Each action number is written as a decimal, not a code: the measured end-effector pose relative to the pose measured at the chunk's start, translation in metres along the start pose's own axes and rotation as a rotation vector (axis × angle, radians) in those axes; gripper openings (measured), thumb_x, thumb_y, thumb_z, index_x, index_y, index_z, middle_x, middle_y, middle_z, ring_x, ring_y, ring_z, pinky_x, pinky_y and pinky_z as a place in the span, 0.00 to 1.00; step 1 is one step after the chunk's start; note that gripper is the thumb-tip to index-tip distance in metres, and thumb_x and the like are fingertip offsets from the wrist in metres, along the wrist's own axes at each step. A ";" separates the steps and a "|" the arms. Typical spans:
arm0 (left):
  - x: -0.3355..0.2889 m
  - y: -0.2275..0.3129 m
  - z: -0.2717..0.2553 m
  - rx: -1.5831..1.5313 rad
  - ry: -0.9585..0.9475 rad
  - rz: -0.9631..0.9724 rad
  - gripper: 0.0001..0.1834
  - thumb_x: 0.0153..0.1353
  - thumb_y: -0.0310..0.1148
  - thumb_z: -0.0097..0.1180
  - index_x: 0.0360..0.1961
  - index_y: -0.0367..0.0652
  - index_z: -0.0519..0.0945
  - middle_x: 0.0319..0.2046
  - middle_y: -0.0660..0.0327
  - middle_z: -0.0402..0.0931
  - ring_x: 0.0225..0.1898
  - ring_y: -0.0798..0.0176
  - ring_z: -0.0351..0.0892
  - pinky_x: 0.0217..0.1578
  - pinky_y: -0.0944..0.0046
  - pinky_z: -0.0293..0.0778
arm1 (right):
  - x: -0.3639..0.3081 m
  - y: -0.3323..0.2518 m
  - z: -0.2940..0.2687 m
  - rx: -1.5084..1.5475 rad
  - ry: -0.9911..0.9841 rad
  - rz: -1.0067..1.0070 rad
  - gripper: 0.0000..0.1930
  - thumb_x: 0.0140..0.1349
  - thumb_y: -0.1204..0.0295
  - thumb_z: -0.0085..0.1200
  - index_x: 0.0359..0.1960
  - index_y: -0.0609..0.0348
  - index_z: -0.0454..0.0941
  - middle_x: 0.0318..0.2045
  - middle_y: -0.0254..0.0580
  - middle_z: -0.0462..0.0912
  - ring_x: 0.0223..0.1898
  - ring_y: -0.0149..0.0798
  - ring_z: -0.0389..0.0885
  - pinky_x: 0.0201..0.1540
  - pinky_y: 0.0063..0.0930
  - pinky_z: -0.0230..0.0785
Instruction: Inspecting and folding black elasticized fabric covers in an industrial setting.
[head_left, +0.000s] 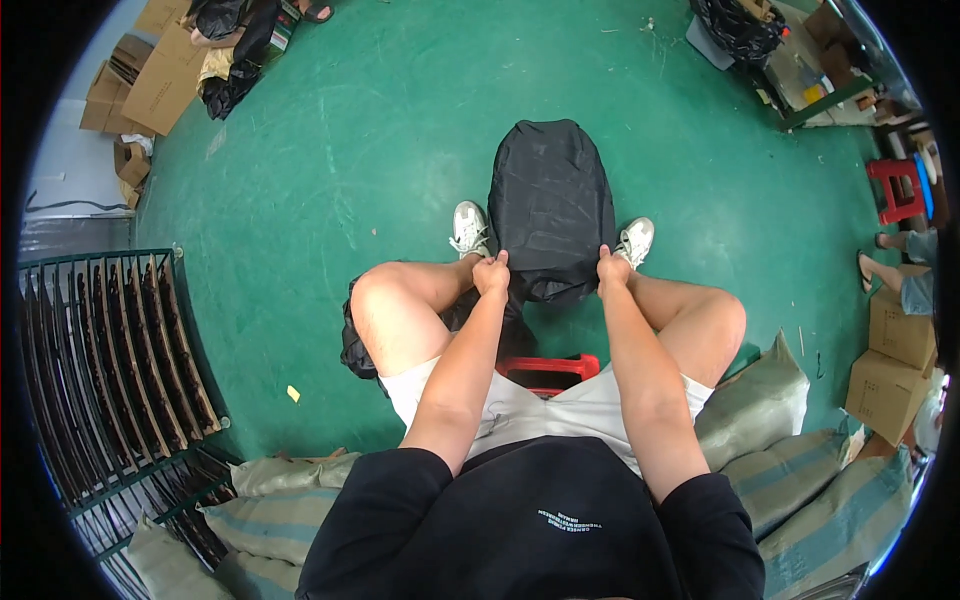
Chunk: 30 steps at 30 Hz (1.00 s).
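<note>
Green floor spreads around me, with a slatted rack off to my left and pale sacks on both sides. One black bag sits ahead of me, between my white shoes. My left hand and right hand pinch its near corners, thumbs against curled fingers.
</note>
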<state>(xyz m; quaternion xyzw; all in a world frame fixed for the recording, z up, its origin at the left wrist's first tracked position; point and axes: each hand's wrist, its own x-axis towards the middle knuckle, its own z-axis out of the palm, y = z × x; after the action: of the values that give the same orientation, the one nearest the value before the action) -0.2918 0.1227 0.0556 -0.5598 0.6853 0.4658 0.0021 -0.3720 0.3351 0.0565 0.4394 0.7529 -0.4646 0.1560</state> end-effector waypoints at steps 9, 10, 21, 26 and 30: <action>0.021 -0.033 0.002 -0.501 0.067 -0.291 0.23 0.60 0.44 0.66 0.39 0.29 0.83 0.35 0.54 0.82 0.37 0.59 0.77 0.45 0.60 0.72 | -0.027 0.012 0.002 -0.007 -0.170 -0.111 0.30 0.61 0.50 0.59 0.49 0.70 0.79 0.50 0.57 0.81 0.55 0.49 0.78 0.58 0.38 0.66; 0.011 -0.025 0.009 -0.484 0.004 -0.235 0.22 0.59 0.44 0.67 0.37 0.29 0.83 0.34 0.55 0.82 0.36 0.60 0.77 0.44 0.61 0.71 | -0.011 0.021 -0.001 -0.008 -0.140 -0.103 0.30 0.61 0.50 0.59 0.49 0.70 0.79 0.50 0.57 0.81 0.55 0.49 0.78 0.58 0.38 0.66; -0.017 -0.029 -0.003 -0.246 -0.118 0.177 0.22 0.49 0.40 0.75 0.19 0.36 0.75 0.20 0.65 0.72 0.26 0.68 0.67 0.32 0.64 0.67 | -0.029 0.048 0.012 0.080 -0.201 -0.194 0.25 0.47 0.53 0.71 0.31 0.68 0.83 0.68 0.49 0.61 0.65 0.54 0.64 0.67 0.41 0.55; -0.042 -0.025 -0.009 -0.130 -0.039 0.102 0.26 0.48 0.39 0.75 0.12 0.35 0.70 0.11 0.63 0.65 0.18 0.67 0.61 0.24 0.60 0.66 | -0.040 0.058 0.006 -0.087 -0.079 -0.341 0.21 0.50 0.60 0.70 0.19 0.66 0.74 0.62 0.60 0.68 0.63 0.55 0.67 0.64 0.39 0.59; -0.044 -0.040 0.005 -0.080 0.098 0.054 0.22 0.48 0.39 0.75 0.19 0.34 0.75 0.19 0.61 0.73 0.23 0.68 0.69 0.28 0.60 0.70 | -0.042 0.067 0.011 -0.095 -0.041 -0.216 0.21 0.52 0.62 0.70 0.19 0.65 0.72 0.58 0.56 0.72 0.59 0.51 0.71 0.60 0.34 0.63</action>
<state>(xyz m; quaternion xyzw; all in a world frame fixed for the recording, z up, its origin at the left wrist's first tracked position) -0.2475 0.1616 0.0505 -0.5629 0.6803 0.4647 -0.0665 -0.2959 0.3168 0.0403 0.3381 0.8137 -0.4513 0.1412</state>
